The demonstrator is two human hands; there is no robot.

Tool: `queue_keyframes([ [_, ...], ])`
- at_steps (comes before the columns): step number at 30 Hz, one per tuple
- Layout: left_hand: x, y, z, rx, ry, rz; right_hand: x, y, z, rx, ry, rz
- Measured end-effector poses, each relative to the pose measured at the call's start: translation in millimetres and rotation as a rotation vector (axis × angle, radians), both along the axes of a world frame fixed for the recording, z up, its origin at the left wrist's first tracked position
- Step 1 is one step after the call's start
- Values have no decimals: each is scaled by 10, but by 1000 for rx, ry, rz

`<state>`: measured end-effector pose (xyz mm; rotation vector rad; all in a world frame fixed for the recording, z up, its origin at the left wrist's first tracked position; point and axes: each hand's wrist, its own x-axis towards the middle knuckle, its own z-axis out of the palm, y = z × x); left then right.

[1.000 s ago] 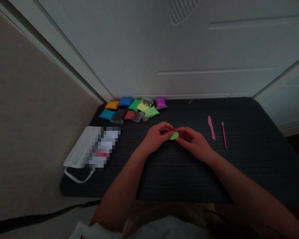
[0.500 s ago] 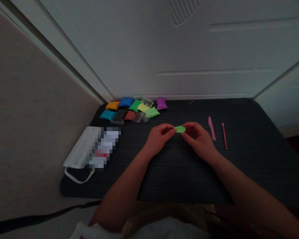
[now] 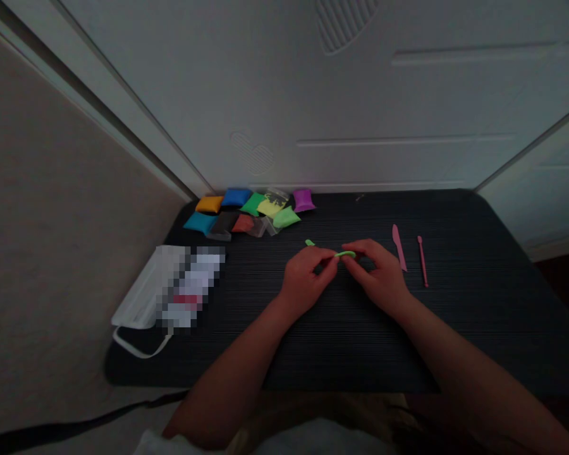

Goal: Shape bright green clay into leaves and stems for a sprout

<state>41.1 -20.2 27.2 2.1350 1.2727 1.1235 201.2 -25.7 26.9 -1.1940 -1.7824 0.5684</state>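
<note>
The left hand (image 3: 307, 277) pinches one end of a thin, curved light-green piece of soft, clay-like material (image 3: 346, 254), thumb and forefinger nearly meeting, while the right hand (image 3: 382, 273) has its other end between a thumb and forefinger set slightly apart, over the black, finely ribbed table (image 3: 341, 354). A small light-green bit (image 3: 310, 242) shows just past the left knuckles (whether held or lying there, I cannot tell). Near the right hand lie a pink plastic knife (image 3: 398, 245) and a slim pink rod (image 3: 423, 261); farther off, beyond the left hand, coloured packets (image 3: 236, 197) cluster
</note>
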Motion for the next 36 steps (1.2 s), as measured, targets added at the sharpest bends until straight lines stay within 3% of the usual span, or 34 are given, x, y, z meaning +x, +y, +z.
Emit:
queue_keyframes([
  [20,-13,9,-21,111,28,-49,-4,-25,41,66,-48,58],
  [36,29,-35,-10,2,-36,15,-29,-35,33,62,-5,-4],
])
